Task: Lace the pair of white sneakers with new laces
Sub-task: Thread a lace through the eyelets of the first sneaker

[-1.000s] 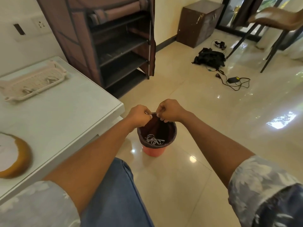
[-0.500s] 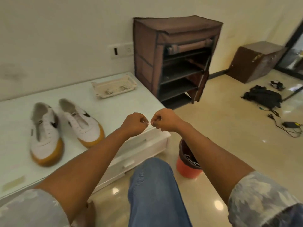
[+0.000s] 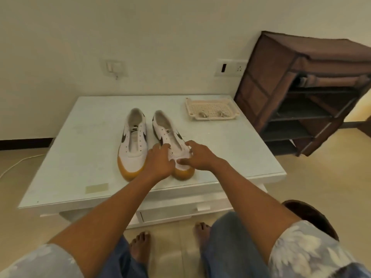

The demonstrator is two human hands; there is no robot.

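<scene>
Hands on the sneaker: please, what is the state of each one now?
Left hand: open, fingers laid on the toe of the right-hand white sneaker.
Right hand: open, fingers spread on the same sneaker's toe.

Toe of 1 sneaker (image 3: 166, 135) — covered by left hand (image 3: 160, 163) and right hand (image 3: 198, 157); 2 items (image 3: 203, 114) in basket (image 3: 187, 106) — too small to identify; shoe rack (image 3: 301, 93) cut by right edge.
</scene>
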